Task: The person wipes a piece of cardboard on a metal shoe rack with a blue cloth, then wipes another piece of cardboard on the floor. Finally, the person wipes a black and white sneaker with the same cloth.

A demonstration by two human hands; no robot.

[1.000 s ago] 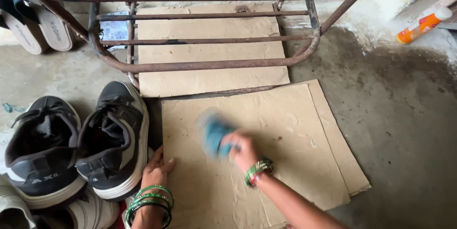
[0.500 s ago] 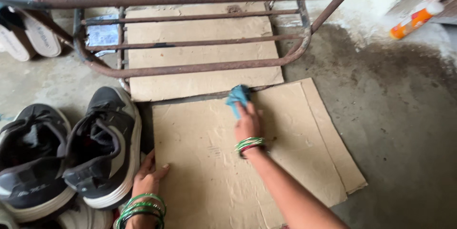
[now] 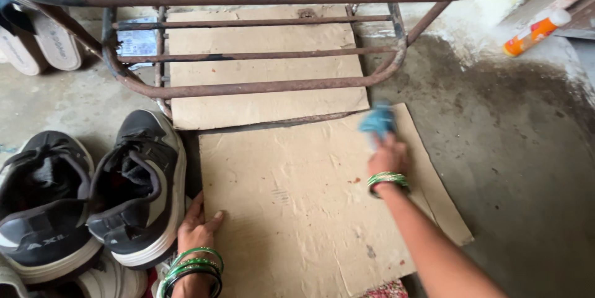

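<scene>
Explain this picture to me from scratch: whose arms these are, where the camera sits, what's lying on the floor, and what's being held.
There is no machine here. The one view comes from a camera worn on a person's head, looking down at their own two arms. The right hand grips a blue cloth at the far right edge of a large cardboard sheet lying on the concrete floor. The left hand lies open on that sheet's left edge. Both wrists wear green bangles. A second cardboard piece peeks out beneath the sheet on the right. Behind stands a rusty metal rack with more cardboard on its lowest shelf. Left of the sheet sit black sneakers; sandals lie at the far left, and an orange bottle at the far right.
</scene>
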